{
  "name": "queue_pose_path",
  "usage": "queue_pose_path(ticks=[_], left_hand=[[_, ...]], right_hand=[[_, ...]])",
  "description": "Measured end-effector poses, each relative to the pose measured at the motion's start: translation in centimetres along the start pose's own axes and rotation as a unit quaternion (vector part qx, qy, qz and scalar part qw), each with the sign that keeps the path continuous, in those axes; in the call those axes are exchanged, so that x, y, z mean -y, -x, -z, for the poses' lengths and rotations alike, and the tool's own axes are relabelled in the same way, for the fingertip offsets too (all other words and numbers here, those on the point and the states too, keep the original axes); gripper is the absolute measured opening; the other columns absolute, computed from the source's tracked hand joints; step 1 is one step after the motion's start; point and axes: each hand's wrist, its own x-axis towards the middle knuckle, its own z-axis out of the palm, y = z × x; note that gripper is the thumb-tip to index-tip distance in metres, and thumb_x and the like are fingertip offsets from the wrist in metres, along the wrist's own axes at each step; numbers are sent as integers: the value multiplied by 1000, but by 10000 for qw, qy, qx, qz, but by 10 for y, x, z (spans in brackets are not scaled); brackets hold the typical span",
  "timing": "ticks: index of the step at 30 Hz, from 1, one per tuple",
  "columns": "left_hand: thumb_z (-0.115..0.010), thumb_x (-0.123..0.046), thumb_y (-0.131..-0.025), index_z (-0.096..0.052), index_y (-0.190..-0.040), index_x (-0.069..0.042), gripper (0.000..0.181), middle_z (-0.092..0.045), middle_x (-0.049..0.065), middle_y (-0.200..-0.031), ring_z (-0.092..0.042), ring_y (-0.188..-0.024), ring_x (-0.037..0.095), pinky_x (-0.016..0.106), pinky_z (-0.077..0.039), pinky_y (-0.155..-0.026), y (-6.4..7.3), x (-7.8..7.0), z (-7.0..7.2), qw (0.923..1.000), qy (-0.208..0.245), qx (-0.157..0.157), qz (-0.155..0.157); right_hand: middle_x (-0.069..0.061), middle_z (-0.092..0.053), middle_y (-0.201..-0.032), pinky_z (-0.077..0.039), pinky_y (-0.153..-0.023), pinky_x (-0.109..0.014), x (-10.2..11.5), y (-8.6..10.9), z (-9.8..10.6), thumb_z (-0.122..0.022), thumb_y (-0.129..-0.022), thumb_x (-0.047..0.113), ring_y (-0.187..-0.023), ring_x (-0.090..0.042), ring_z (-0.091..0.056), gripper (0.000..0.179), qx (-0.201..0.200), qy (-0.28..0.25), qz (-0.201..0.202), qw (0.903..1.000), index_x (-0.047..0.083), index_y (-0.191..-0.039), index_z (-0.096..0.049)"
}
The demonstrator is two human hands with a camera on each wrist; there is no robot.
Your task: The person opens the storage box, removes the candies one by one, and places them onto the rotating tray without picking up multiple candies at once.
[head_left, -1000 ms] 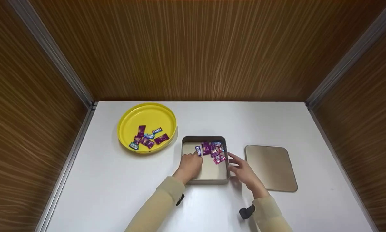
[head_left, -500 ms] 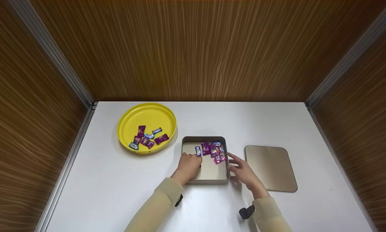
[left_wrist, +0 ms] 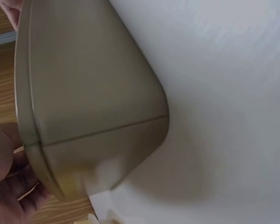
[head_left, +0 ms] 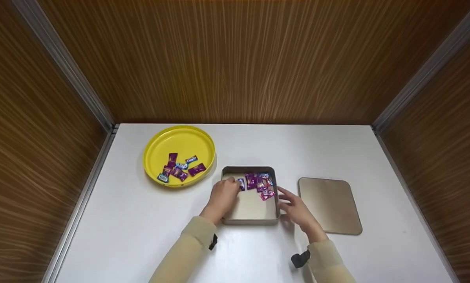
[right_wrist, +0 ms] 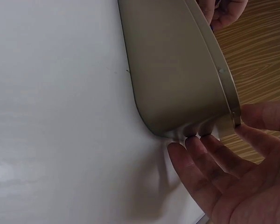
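Observation:
My left hand reaches over the left rim of an open metal tin, its fingers bent inside. Its fingertips are at a small blue-and-white wrapped candy. In the right wrist view, a sliver of blue shows at the left fingertips, as of a wrapped candy pinched there; most of it is hidden. Purple candies and a pink one lie in the tin's right half. My right hand rests its extended fingertips against the tin's right side, as the right wrist view shows.
A round yellow tray with several purple and blue candies stands at the back left. The flat metal lid lies right of the tin. Wood-grain panels enclose the white table at the back and sides.
My left hand has shifted back toward the small blue-and-white candy and left toward the tin's left rim, after first drawing slightly nearer. My right hand, tin, tray and lid stay in place.

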Motion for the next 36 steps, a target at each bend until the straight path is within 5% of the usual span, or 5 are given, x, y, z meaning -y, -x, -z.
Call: queue_pose_path(ticks=[7, 15, 26, 29, 36], left_hand=[[-65, -5, -92, -71, -98, -3, 9, -63, 10, -89, -65, -76, 25, 36, -56, -71, 3, 18, 13, 9946, 834, -350, 503], [-69, -1, -89, -72, -98, 2, 10, -65, 14, -91, -65, -82, 30, 39, -56, -75, 3, 58, 31, 9682, 1750, -1396, 1113], [-67, 6, -87, -69, -106, 8, 20, -64, 23, -97, -65, -91, 37, 45, -55, -81, 8, 107, 44, 9471, 1991, -1551, 1982], [-65, 6, -87, -69, -106, 10, 20, -63, 23, -96, -63, -90, 36, 45, -53, -80, 9, 117, 43, 9338, 2234, -1495, 2360], [-61, 5, -91, -63, -117, 11, 27, -62, 19, -93, -61, -81, 28, 39, -52, -67, 12, 136, 39, 8866, 2847, -1158, 3456]], right_hand=[[-27, -48, -138, -55, -82, -49, -15, -8, 0, -56, -94, 0, -121, -45, -52, 57, -58, -71, -47, 9999, 9, -149, -42], [-27, -48, -137, -56, -82, -48, -15, -8, 1, -55, -93, -1, -121, -45, -52, 58, 56, -242, -28, 9997, 7, -149, -40], [-34, -44, -138, -52, -86, -54, 11, 6, 0, -52, -93, -5, -122, -51, -48, 58, 116, -276, -5, 9996, -1, -149, -36], [-34, -44, -138, -52, -86, -54, 11, 6, 0, -52, -93, -5, -122, -51, -48, 59, 130, -288, -17, 9995, -1, -149, -36], [-29, -46, -139, -54, -84, -50, -11, -7, 1, -55, -92, -2, -122, -46, -51, 60, 13, -195, -88, 9998, 6, -149, -40]])
